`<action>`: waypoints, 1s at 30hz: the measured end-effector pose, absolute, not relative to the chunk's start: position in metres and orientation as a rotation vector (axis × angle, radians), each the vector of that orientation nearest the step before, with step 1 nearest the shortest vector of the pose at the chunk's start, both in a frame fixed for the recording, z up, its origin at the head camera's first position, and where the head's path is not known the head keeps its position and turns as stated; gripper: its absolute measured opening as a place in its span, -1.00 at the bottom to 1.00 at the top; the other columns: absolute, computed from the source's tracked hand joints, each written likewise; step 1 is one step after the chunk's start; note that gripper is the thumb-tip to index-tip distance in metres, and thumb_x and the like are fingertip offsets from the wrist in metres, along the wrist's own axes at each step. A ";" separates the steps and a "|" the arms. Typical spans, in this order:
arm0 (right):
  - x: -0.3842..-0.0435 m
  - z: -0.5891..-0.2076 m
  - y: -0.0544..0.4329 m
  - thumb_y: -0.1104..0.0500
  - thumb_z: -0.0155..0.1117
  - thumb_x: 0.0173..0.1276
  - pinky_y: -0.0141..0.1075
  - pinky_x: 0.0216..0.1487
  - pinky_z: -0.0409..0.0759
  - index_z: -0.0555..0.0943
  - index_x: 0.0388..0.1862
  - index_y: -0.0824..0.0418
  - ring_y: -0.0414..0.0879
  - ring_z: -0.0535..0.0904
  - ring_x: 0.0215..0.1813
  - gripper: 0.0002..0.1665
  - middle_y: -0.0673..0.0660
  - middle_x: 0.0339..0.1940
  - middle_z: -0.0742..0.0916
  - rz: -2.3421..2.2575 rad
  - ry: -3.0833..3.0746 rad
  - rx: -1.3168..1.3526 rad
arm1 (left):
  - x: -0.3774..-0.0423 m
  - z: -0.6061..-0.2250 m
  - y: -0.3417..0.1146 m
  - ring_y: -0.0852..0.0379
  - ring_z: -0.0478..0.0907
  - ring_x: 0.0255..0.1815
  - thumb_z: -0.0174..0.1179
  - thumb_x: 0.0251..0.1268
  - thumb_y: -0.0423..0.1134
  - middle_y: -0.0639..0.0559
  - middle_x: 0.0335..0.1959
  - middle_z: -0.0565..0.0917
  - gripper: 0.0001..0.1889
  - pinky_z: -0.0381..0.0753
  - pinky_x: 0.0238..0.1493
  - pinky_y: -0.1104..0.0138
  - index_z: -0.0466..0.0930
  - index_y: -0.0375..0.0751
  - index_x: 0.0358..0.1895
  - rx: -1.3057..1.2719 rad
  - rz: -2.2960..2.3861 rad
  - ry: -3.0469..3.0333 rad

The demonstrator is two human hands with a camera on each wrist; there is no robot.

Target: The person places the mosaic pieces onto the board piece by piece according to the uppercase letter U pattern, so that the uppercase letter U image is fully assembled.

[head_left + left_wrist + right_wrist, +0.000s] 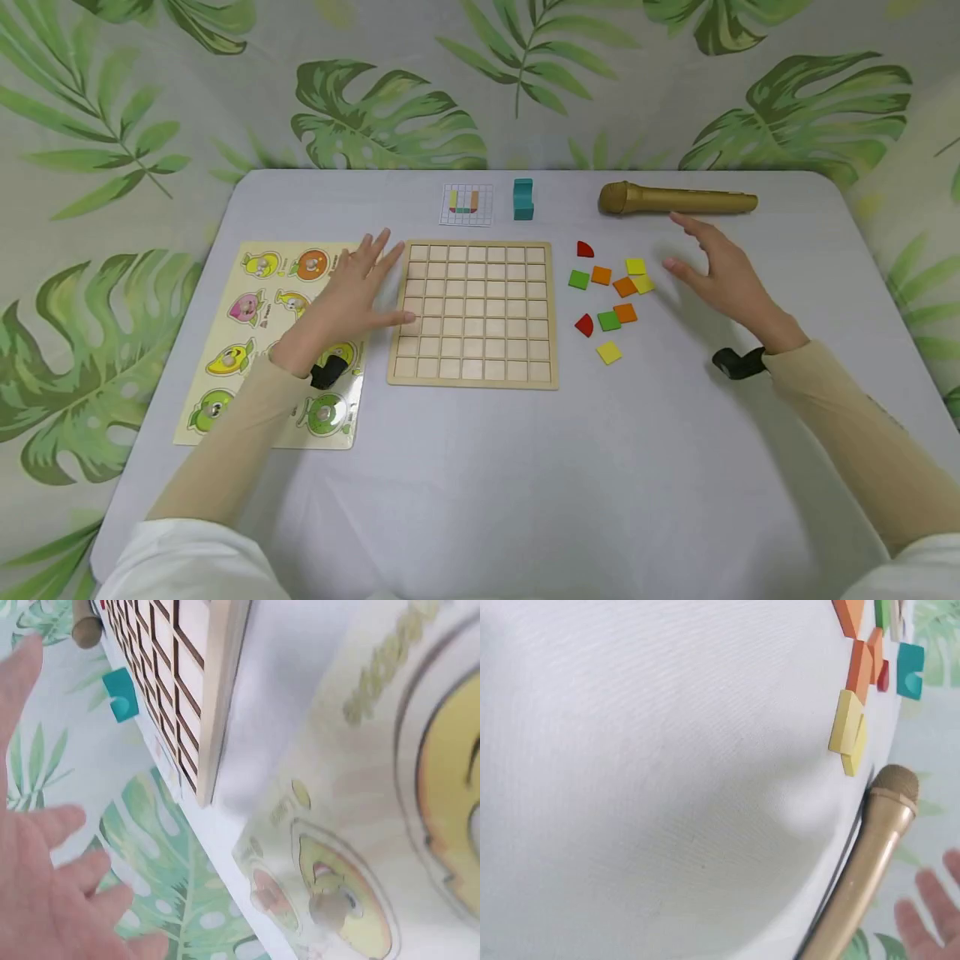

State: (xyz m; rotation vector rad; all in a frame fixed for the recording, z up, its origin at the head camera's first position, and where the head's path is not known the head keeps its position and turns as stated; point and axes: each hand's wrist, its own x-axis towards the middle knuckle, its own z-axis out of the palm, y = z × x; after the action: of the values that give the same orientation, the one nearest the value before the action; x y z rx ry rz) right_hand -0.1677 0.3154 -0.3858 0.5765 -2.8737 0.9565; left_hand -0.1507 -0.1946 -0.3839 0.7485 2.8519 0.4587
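The empty wooden grid board is being steadied at its left edge by the left hand, fingers spread. The right hand, fingers spread and empty, is being held right of the coloured tiles; a tile pinch is probably being called for next.

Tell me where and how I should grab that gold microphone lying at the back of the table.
Probably best to grip the gold microphone around its slim handle, coming down from above with the right hand, which is nearest. It lies flat, its wider head pointing left, so the narrow shaft to the right suits fingers better.
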 end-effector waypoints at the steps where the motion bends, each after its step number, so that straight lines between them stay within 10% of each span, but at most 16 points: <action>1: -0.169 -0.385 0.315 0.16 0.23 0.40 0.17 0.29 0.22 0.20 0.49 0.20 0.28 0.26 0.35 -0.26 0.31 0.40 0.36 1.017 -2.876 0.576 | -0.148 -0.385 -0.193 -0.22 -0.36 0.51 0.28 0.10 0.25 -0.16 0.55 -0.30 0.12 -0.28 0.40 -0.15 -0.19 -0.20 0.54 0.798 0.475 2.809; 9: -0.184 -0.387 0.317 0.26 0.14 0.43 -0.57 0.12 0.38 0.35 0.35 0.32 -0.06 0.41 0.24 -0.47 0.18 0.26 0.50 1.504 -2.906 0.555 | -0.124 -0.395 -0.181 -0.31 -0.23 0.49 0.46 -0.15 0.21 -0.32 0.52 -0.17 0.24 -0.21 0.43 -0.07 -0.10 -0.32 0.51 0.888 0.489 2.561; 30: -0.218 -0.412 0.310 0.32 0.19 0.38 -0.44 -0.16 0.47 0.47 0.18 0.36 -0.12 0.49 0.00 -0.59 0.22 0.09 0.60 1.588 -3.079 0.316 | -0.114 -0.405 -0.172 -0.24 -0.24 0.51 0.43 -0.04 0.17 -0.29 0.52 -0.20 0.17 -0.19 0.45 0.00 -0.06 -0.36 0.50 0.835 0.398 2.613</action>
State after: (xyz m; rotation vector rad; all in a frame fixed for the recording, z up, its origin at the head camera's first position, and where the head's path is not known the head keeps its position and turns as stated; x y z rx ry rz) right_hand -0.2176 0.3096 -0.4123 0.3164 -3.0794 1.5883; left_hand -0.1142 -0.1716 -0.4049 0.8346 2.6129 0.3977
